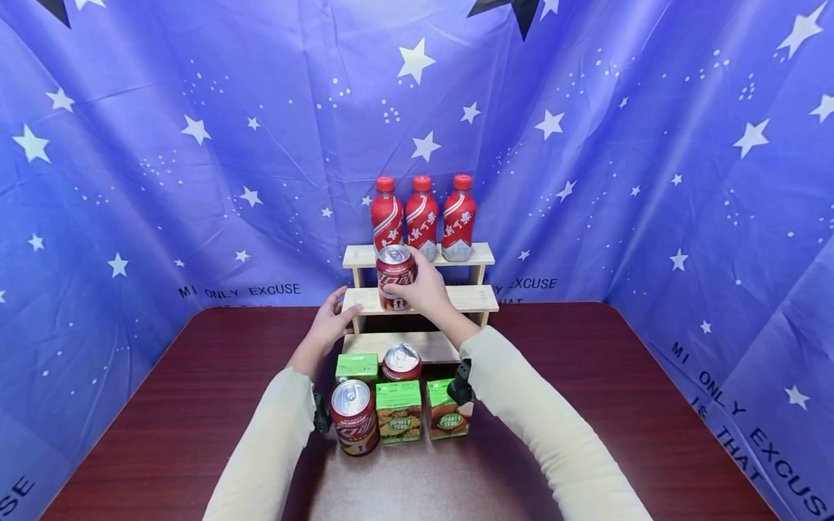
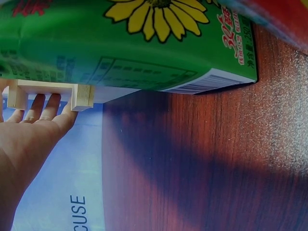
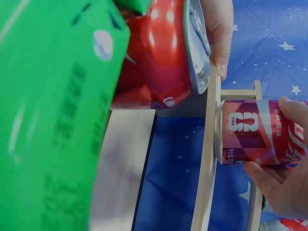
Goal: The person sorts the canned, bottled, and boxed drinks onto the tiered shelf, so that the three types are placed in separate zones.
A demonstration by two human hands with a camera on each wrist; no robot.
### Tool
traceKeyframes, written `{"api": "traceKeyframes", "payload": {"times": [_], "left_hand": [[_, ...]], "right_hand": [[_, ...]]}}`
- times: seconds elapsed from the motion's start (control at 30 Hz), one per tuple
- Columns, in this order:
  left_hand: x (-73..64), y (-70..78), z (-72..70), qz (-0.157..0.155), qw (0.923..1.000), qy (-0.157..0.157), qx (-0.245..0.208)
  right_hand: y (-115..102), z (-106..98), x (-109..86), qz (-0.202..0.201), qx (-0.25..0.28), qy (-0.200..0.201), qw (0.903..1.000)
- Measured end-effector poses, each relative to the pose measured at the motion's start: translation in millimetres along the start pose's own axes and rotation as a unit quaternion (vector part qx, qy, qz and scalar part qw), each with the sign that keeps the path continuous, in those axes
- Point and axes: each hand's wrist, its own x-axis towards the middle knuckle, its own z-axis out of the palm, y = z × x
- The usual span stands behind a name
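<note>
My right hand [image 1: 426, 289] grips a red soda can [image 1: 394, 271] between thumb and fingers. The can stands upright at the middle tier of a wooden step rack [image 1: 462, 298]; in the right wrist view the can's bottom [image 3: 219, 134] meets the board. At that tier's left end, my left hand [image 1: 331, 324] holds the board, thumb in front and fingers behind. Its fingers [image 2: 43, 108] show against the wood in the left wrist view. In front of the rack stand two more soda cans [image 1: 355, 427] [image 1: 402, 364] and green drink cartons [image 1: 399, 420].
Three red bottles [image 1: 458, 224] stand on the rack's top tier. The bottom tier [image 1: 430, 349] lies behind the cartons and a can. A dark red wooden table [image 1: 215, 405] carries everything, with a blue starry cloth [image 1: 293, 145] hanging behind and at both sides.
</note>
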Motion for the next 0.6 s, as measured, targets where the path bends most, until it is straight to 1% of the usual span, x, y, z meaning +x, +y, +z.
{"api": "traceKeyframes", "payload": {"times": [0.33,0.53,0.6], "left_hand": [[-0.4,0.6,0.0,-0.001,1.0000,-0.002,-0.007],[-1.6,1.3,0.1,-0.003,1.0000,0.001,-0.003],[-1.7,0.7,0.4,-0.002,1.0000,0.000,-0.001]], "right_hand": [[0.8,6.3,1.6,0.004,0.003,0.018,0.9998],[0.8,7.6,1.9,0.004,-0.006,0.017,0.9998],[1.0,6.8,1.1,0.009,0.000,0.012,0.9999]]}}
